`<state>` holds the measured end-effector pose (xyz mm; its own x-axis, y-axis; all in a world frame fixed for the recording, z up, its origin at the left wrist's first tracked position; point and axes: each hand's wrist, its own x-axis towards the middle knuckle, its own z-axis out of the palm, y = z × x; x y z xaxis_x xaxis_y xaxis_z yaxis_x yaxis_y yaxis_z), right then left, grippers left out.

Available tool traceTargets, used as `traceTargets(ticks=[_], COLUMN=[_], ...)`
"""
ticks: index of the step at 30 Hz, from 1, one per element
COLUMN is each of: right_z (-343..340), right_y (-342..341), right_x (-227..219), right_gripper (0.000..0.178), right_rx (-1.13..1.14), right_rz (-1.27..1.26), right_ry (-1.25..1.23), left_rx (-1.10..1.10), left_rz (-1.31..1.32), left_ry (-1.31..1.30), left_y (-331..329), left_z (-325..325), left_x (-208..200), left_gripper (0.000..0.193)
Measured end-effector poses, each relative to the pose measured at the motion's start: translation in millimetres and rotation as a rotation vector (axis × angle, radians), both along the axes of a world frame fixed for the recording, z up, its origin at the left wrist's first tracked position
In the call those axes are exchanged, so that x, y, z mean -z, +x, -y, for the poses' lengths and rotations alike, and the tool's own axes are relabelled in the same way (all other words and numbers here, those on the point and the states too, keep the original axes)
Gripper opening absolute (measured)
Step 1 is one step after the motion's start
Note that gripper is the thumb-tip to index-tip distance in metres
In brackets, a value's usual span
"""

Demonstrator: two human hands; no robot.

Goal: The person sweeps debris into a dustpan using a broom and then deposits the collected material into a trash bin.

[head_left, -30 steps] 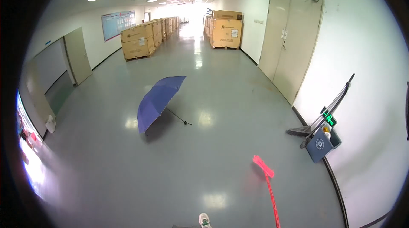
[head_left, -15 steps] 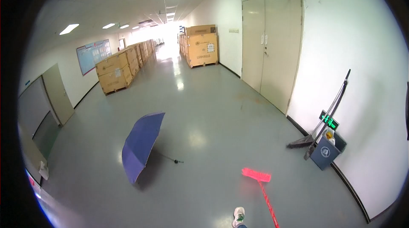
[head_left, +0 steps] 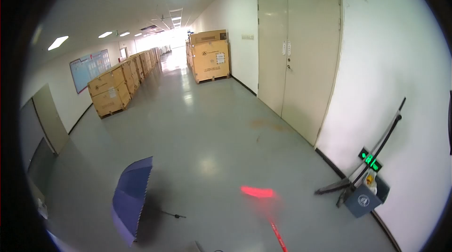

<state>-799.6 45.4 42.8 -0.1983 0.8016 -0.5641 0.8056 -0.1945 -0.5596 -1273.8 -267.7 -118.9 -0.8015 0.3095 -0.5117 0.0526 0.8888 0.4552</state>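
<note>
The step in hand looks, as a judgement, like working the red broom (head_left: 257,191) over the grey floor (head_left: 207,125). Its head lies crosswise at the near middle of the scene, right of the open umbrella (head_left: 129,195), and its handle slants down to the right and leaves by the lower edge. The head is smeared with blur, so it may be touching the floor or just above it. A stroke from here calls for a level head and a firm hold on the handle, and on the left side for care around the umbrella's thin shaft (head_left: 169,214), which points toward the broom from the near left. The canopy rests on its side, well apart from the broom head. Neither the left hand nor the right hand shows, nor any forearm, so their pose and the state of either grip cannot be told; the handle's slant only suggests a hold low and somewhat right of centre. On the right, the blue-grey bin (head_left: 362,201) stands by the wall with long-handled cleaning tools (head_left: 383,141) leaning beside it, clear of the broom. Farther off, brownish marks (head_left: 266,124) lie on the floor before the double door (head_left: 301,59).
</note>
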Motion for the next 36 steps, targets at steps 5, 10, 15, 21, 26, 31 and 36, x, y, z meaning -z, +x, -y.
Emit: traceTargets(ticks=[5, 10, 15, 21, 26, 31, 36], right_z=[-106, -214, -338, -456, -574, -754, -940], right_y=[-45, -105, -187, -257, -323, -393, -491], right_x=[27, 52, 18, 14, 46, 19, 3], right_gripper=[0.032, 0.031, 0.031, 0.032, 0.033, 0.024, 0.023], right_rx=[0.019, -0.050, -0.010, 0.029, 0.013, 0.026, 0.077], right_rz=[-0.070, 0.064, 0.106, 0.146, 0.170, 0.050, -0.062], right_ry=[-0.101, 0.001, -0.039, -0.082, -0.091, 0.053, -0.004], left_rx=[-0.727, -0.599, -0.373, -0.302, -0.484, -0.825, -0.810], left_rz=[0.579, 0.513, 0.478, 0.566, 0.713, 0.703, 0.622], left_ry=[0.614, 0.704, 0.723, 0.574, 0.697, 0.558, 0.514], left_y=[-100, -179, -243, -357, -428, -463, -543], left_z=[-138, -317, -499, -685, -814, -902, -1001], left_x=[52, 55, 18, 100, 82, 21, -4], left_gripper=[0.032, 0.027, 0.025, 0.029, 0.025, 0.025, 0.028])
